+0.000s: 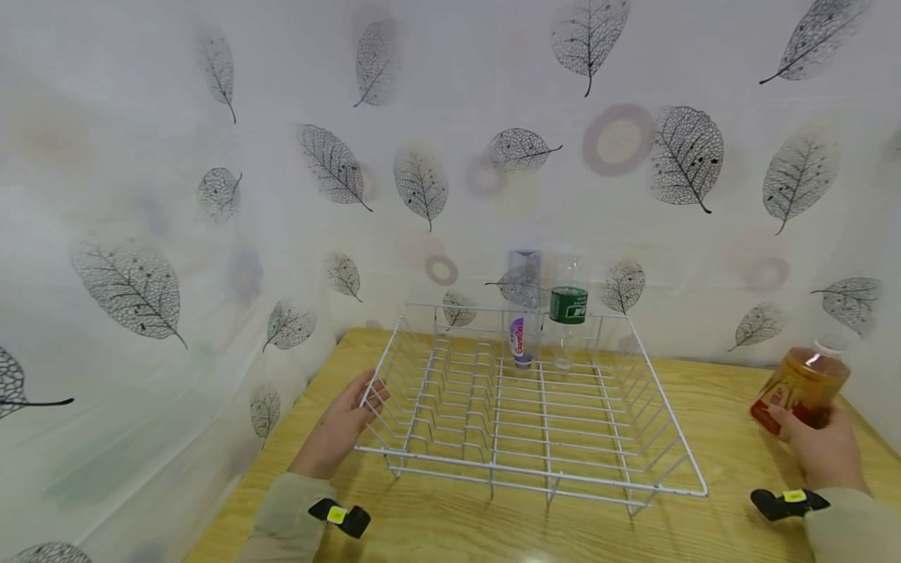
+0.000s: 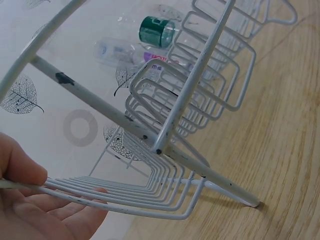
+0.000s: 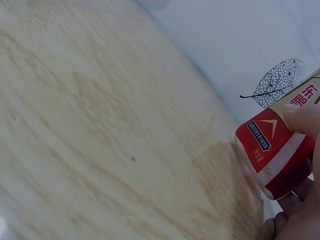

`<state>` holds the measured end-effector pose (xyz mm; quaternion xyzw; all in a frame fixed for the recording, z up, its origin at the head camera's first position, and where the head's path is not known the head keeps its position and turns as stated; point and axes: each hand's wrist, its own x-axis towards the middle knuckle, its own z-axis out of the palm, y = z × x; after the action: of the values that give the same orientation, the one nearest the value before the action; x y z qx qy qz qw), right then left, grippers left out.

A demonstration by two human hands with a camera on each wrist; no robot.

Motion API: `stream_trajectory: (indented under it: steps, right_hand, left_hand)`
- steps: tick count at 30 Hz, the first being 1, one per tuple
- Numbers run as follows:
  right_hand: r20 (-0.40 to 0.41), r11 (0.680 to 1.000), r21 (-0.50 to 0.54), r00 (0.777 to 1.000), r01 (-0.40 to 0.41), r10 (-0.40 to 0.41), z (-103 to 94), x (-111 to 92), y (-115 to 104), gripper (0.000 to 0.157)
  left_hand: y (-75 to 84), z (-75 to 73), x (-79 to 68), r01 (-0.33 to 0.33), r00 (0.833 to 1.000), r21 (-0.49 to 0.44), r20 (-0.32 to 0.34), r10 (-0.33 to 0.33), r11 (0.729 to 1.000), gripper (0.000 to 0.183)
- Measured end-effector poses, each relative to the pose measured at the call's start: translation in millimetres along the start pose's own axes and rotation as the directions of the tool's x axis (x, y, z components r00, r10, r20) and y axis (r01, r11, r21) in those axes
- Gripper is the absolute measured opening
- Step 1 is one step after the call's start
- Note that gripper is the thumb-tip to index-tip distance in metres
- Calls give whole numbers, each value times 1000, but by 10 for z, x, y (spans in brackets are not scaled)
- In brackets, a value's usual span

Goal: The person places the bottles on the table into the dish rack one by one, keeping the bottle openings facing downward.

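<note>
rack [image 1: 521, 407] of white wire sits on the wooden tabletop [image 1: 450, 524], taking up most of its middle, with its far rim close to the leaf-printed cloth backdrop [image 1: 211, 195]. at the rack's left edge the left hand [image 1: 341, 428] holds the rim wire, thumb over it and fingers [image 2: 55, 210] curled underneath, as the left wrist view shows. a strip of bare tabletop lies between that hand and the left drape of the cloth. inside the rack, at the back, two clear bottles stand upright side by side: the purple-label bottle [image 1: 522, 309], with pink lettering too small to read for sure, and just right of it the green-label bottle [image 1: 568, 309], whose print cannot be read. the front rows of the rack's tines stand free, and open tabletop runs along the rack's near edge. right of the rack comes a wide stretch of bare wood, then the right hand [image 1: 820, 446], well apart from the rack and near the tabletop's right edge. its fingers [image 3: 302, 117] grip the amber bottle [image 1: 798, 391], tilted, filled with amber liquid and wrapped in a red label with chinese characters and a small dark blue tag; the writing is only partly in view. black bands with yellow marks sit on both wrists.
</note>
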<state>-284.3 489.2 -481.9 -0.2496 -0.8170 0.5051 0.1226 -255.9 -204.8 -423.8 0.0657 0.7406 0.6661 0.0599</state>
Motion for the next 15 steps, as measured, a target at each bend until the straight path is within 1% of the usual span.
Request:
stream_trajectory:
  steps: [5, 9, 10, 13, 15]
  right_hand:
    - [33, 998, 59, 999, 2, -4, -45, -72, -14, 93]
    - [58, 991, 131, 998, -12, 5, -61, -168, -69, 93]
    - [65, 986, 165, 998, -13, 2, -61, -204, -95, 92]
    - [78, 970, 244, 996, 22, -43, -65, -313, -140, 89]
    - [93, 940, 335, 990, 68, -105, -55, -392, -168, 85]
  left_hand:
    - [-22, -1, -11, 7, 1000, 0, 4, -7, 1000, 63]
    - [-16, -14, -23, 2, 1000, 29, 5, -2, 1000, 63]
    - [-11, -15, -25, 0, 1000, 35, 4, 0, 999, 64]
    - [15, -21, -25, -9, 1000, 73, 1, 9, 997, 64]
    - [29, -25, -19, -12, 1000, 101, 6, 11, 995, 65]
